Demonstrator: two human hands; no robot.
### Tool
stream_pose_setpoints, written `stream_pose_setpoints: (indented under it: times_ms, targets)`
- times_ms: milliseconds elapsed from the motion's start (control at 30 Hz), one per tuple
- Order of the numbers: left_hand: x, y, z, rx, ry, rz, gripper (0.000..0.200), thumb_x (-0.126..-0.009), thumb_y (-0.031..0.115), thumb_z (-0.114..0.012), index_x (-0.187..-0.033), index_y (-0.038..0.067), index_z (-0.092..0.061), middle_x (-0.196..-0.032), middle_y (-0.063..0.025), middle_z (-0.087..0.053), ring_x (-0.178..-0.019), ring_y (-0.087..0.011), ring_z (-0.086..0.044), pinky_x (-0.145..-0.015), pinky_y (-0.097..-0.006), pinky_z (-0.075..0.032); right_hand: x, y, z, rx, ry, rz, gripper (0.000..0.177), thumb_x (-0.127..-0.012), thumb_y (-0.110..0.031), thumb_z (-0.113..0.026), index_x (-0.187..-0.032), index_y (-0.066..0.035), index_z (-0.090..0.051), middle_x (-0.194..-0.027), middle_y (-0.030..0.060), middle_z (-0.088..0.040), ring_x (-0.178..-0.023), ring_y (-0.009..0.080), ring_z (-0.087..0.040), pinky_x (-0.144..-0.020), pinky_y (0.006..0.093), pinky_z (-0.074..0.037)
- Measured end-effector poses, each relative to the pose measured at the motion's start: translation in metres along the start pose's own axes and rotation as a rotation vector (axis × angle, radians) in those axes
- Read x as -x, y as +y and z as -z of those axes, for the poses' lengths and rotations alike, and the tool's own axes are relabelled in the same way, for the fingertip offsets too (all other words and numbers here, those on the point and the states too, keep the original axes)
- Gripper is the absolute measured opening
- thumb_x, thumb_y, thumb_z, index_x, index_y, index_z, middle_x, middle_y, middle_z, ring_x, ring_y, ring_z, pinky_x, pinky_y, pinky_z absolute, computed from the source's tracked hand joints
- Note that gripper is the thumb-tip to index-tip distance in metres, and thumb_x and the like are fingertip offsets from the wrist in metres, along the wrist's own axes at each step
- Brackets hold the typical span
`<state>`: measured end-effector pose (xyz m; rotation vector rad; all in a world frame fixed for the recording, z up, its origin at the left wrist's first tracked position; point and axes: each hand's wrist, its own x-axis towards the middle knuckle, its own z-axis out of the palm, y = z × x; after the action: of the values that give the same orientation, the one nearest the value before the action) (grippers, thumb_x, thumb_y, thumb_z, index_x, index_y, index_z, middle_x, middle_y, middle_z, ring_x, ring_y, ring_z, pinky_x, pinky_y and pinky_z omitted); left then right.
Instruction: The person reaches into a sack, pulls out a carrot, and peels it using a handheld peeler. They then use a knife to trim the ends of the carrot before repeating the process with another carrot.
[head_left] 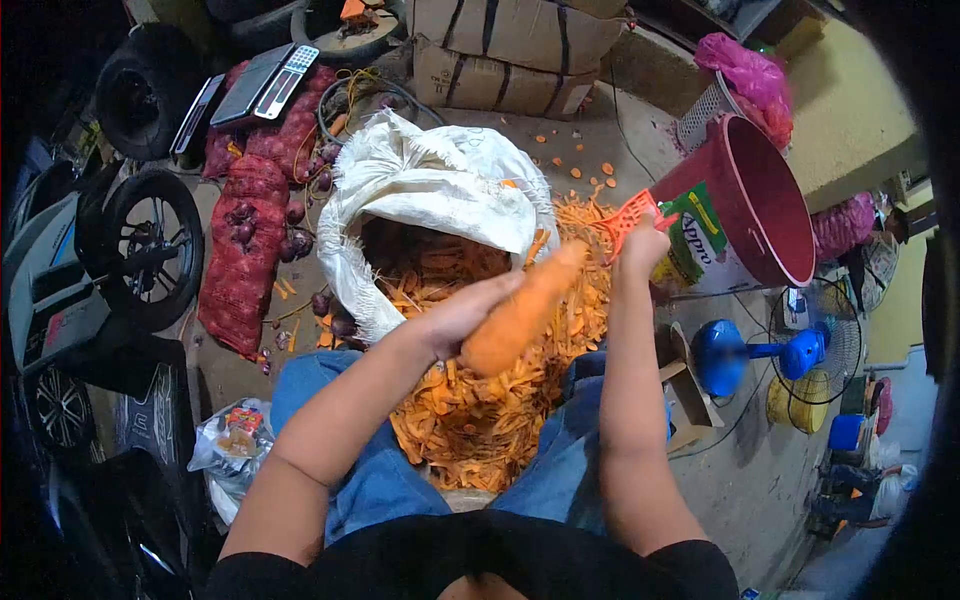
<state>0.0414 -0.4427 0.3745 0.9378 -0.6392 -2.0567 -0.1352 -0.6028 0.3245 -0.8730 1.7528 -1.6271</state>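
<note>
Left hand: fingers wrapped on a big peeled-looking carrot, gripped near its thick lower end, thin end pointing up and right. Right hand: fingers closed round the handle of an orange-red slotted peeler, out past the carrot's thin end. Carrot is motion-blurred, so can't tell if the two touch. Carrot sits in midair above a heap of peelings between the knees of blue jeans. Just beyond, white woven sack, mouth gaping toward the person, more peelings inside. Right of sack: maroon bucket, tilted, green Appro label, near the right hand. Farther right, blue fan on the floor. Left of sack: red mesh bag of onions; digital scale on more bags behind. Taped cardboard boxes at the back.
</note>
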Motion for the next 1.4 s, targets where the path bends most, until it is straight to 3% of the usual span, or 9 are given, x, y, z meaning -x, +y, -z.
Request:
stream_pose_setpoints:
  times_ms: [167,233,467,533,733,933,1200,1333,1400]
  targets:
    - [-0.018,-0.001,0.03,0.039,0.142,-0.074,0.04,-0.085,0.034,-0.028,-0.109,0.004,-0.039,-0.093,-0.0076,-0.052,-0.079,-0.014,-0.054,-0.067,-0.027,-0.046,0.068,-0.047,-0.006,-0.435,-0.399,-0.005,0.019,-0.081,-0.021,-0.045,-0.073,-0.003,-0.045,-0.062,-0.0008,-0.044,-0.05,0.0071,-0.04,-0.046,0.022,-0.034]
    - [-0.02,0.0,0.032,0.082,0.144,-0.093,0.039,-0.086,0.033,-0.027,-0.108,0.004,-0.04,-0.09,-0.007,-0.053,-0.075,-0.014,-0.054,-0.064,-0.0274,-0.046,0.098,-0.051,-0.012,-0.229,-0.435,0.266,0.02,-0.082,-0.022,-0.044,-0.073,-0.004,-0.045,-0.062,-0.0013,-0.043,-0.053,0.0068,-0.039,-0.048,0.0217,-0.033]
    - [-0.017,0.006,0.044,0.251,0.114,-0.145,0.032,-0.082,0.024,-0.027,-0.096,-0.001,-0.043,-0.08,-0.0136,-0.055,-0.066,-0.0207,-0.056,-0.064,-0.0325,-0.048,0.069,-0.028,-0.009,-0.15,-0.418,0.292,0.021,-0.082,-0.022,-0.043,-0.074,-0.003,-0.045,-0.06,-0.0017,-0.043,-0.053,0.0072,-0.036,-0.049,0.0232,-0.031]
    - [-0.017,0.007,0.046,0.256,-0.022,-0.164,0.034,-0.083,0.025,-0.028,-0.099,-0.002,-0.043,-0.083,-0.0144,-0.054,-0.069,-0.0217,-0.056,-0.066,-0.0326,-0.048,0.071,-0.03,-0.008,-0.234,-0.412,0.223,0.02,-0.082,-0.022,-0.044,-0.075,-0.003,-0.046,-0.06,-0.0022,-0.043,-0.053,0.0065,-0.037,-0.048,0.0229,-0.032]
    - [-0.029,-0.002,0.042,0.491,0.061,-0.138,0.039,-0.084,0.034,-0.031,-0.101,0.001,-0.042,-0.09,-0.0122,-0.053,-0.071,-0.0195,-0.056,-0.061,-0.0312,-0.048,0.104,-0.054,-0.006,-0.436,-0.544,-0.104,0.02,-0.082,-0.021,-0.044,-0.079,-0.002,-0.048,-0.062,-0.0016,-0.046,-0.054,0.0048,-0.039,-0.05,0.0201,-0.034]
    - [-0.035,-0.006,0.036,0.397,0.156,-0.161,0.04,-0.085,0.034,-0.027,-0.109,0.004,-0.039,-0.101,-0.0105,-0.051,-0.087,-0.0179,-0.053,-0.076,-0.0307,-0.043,0.134,-0.038,-0.001,-0.1,-0.662,0.319,0.025,-0.082,-0.023,-0.044,-0.076,0.001,-0.048,-0.069,0.0059,-0.05,-0.062,0.0105,-0.044,-0.057,0.0246,-0.036]
    - [-0.04,-0.011,0.03,0.346,0.196,-0.131,0.039,-0.086,0.033,-0.026,-0.104,0.003,-0.043,-0.093,-0.0089,-0.054,-0.079,-0.0153,-0.055,-0.068,-0.0281,-0.046,0.116,-0.029,-0.008,-0.051,-0.608,0.434,0.017,-0.082,-0.018,-0.043,-0.08,-0.002,-0.048,-0.066,0.0005,-0.047,-0.058,0.0074,-0.041,-0.053,0.0221,-0.035]
    - [-0.023,-0.012,0.012,0.085,0.126,0.034,0.041,-0.084,0.039,-0.031,-0.097,0.003,-0.046,-0.081,-0.0076,-0.055,-0.068,-0.0139,-0.056,-0.058,-0.0266,-0.047,0.074,-0.025,-0.011,0.018,-0.392,0.212,0.018,-0.079,-0.015,-0.045,-0.074,0.003,-0.047,-0.064,0.0071,-0.051,-0.054,0.0151,-0.045,-0.053,0.0284,-0.036]
    - [-0.015,-0.012,0.013,0.008,0.004,0.112,0.041,-0.084,0.038,-0.031,-0.101,0.003,-0.044,-0.085,-0.008,-0.055,-0.069,-0.0142,-0.056,-0.059,-0.0264,-0.047,0.04,-0.013,-0.008,0.264,-0.212,0.359,0.019,-0.079,-0.014,-0.046,-0.076,0.005,-0.048,-0.066,0.0064,-0.051,-0.057,0.0144,-0.045,-0.054,0.0298,-0.037]
